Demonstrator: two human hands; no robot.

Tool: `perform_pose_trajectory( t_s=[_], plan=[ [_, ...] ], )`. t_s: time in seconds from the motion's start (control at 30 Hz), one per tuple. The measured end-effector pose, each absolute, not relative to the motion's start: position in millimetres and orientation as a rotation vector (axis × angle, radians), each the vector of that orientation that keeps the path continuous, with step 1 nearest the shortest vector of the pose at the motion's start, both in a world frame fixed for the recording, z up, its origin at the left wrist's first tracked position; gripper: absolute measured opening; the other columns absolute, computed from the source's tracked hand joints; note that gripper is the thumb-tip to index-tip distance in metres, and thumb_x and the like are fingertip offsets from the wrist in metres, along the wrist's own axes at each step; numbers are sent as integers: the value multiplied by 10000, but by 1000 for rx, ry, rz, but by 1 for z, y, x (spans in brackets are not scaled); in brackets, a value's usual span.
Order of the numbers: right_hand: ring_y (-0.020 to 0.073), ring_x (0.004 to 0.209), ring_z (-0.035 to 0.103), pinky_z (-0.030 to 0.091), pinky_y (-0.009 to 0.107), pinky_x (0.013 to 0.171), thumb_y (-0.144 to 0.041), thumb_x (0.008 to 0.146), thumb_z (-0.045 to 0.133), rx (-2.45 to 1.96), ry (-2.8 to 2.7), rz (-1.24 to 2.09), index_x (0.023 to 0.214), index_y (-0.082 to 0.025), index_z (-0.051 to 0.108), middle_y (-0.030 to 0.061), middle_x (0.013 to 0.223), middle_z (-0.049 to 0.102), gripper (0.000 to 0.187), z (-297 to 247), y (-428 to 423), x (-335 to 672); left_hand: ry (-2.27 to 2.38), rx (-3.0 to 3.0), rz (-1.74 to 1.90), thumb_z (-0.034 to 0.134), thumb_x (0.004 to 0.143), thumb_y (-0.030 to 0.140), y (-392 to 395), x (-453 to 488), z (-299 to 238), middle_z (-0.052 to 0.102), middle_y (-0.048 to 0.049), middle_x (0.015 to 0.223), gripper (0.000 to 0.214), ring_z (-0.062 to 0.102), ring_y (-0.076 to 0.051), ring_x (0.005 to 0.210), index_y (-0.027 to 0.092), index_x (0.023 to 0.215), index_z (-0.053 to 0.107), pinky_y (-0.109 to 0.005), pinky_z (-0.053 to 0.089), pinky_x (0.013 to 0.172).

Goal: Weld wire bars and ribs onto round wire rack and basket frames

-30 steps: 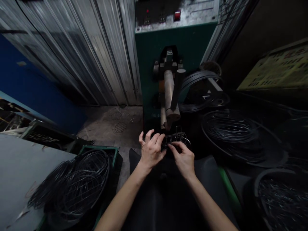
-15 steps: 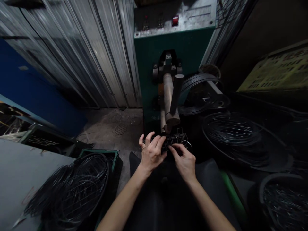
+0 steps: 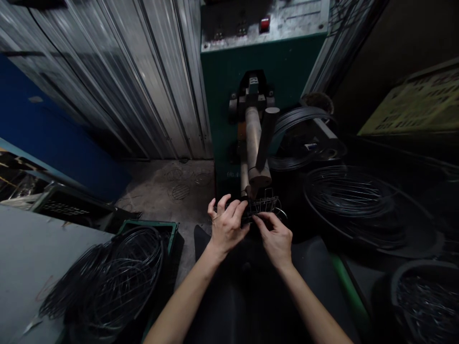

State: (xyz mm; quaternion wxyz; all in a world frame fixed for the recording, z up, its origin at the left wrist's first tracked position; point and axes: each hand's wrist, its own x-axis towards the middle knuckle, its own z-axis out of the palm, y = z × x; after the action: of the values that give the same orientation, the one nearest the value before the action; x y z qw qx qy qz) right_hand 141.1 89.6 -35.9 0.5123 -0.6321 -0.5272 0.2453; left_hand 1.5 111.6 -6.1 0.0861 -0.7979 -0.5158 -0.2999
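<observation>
Beneath the tips of a green spot welding machine's metal arms (image 3: 254, 138), I hold a small dark wire rack (image 3: 267, 205). My left hand (image 3: 228, 228) grips its left side with the fingers curled over the top. On the near edge, my right hand (image 3: 278, 239) pinches the rack between thumb and forefinger; whether a small wire piece is in that pinch, I cannot tell. A curved bright wire shows at the rack's right end. My left fingers hide much of its left part.
A green crate (image 3: 172, 231) and a pile of wire rings (image 3: 118, 282) lie at left. To the right stand a round tray (image 3: 426, 239) with wire grids, a tub (image 3: 398, 277) of small metal pieces, and coiled wire (image 3: 304, 117). Wire rounds (image 3: 180, 192) lie on the floor.
The view has shifted slightly. Both hands keep nearly the same place and grip on the wire rack under the welding arms.
</observation>
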Motion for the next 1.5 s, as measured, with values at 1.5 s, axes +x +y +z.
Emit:
perform_pose_trajectory(
  t_s=[1.5],
  plan=[
    [170, 653, 642, 445, 265, 567, -406, 843, 556, -1700, -1479, 403, 1033, -221, 586, 17, 862, 712, 267, -30, 95, 147, -1558, -2413, -914, 697, 689, 398, 124, 0, -7, 672, -54, 1116, 514, 468, -291, 1202, 237, 1164, 585, -492, 185, 1045]
  ],
)
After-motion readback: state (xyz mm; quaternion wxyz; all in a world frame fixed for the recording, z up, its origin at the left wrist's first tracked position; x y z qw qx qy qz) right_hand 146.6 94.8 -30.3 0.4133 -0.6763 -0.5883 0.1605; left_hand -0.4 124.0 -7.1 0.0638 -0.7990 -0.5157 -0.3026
